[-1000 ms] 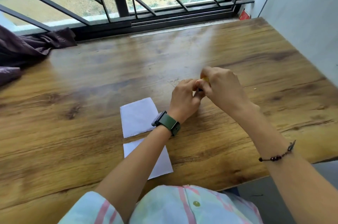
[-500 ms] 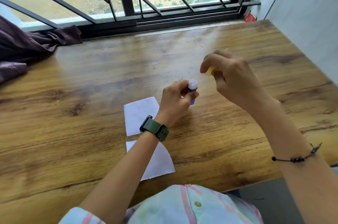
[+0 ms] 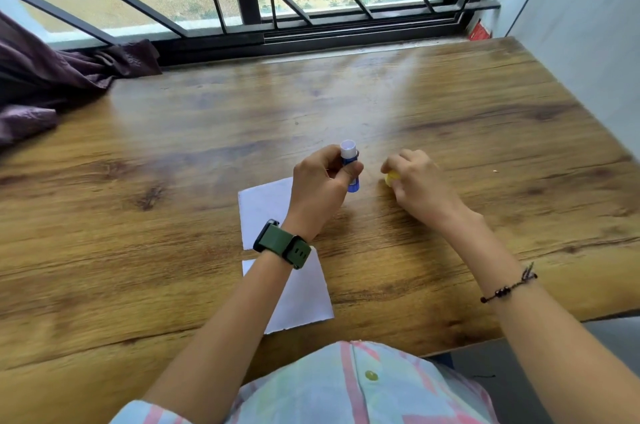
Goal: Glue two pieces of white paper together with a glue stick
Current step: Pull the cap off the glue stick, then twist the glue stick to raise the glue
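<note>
Glue stick stands uncapped in the gripping left hand above two white papers on the bench, while the right hand curls round its yellow cap.

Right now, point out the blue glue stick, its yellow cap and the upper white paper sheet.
blue glue stick (image 3: 354, 184), head view, lower barrel below the thumb.
yellow cap (image 3: 392, 177), head view, side showing under the fingers.
upper white paper sheet (image 3: 265, 212), head view, bare middle.

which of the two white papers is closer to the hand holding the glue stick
The far paper, toward the window: the left hand with the glue stick hovers at its right edge. The near paper lies under the forearm.
</note>
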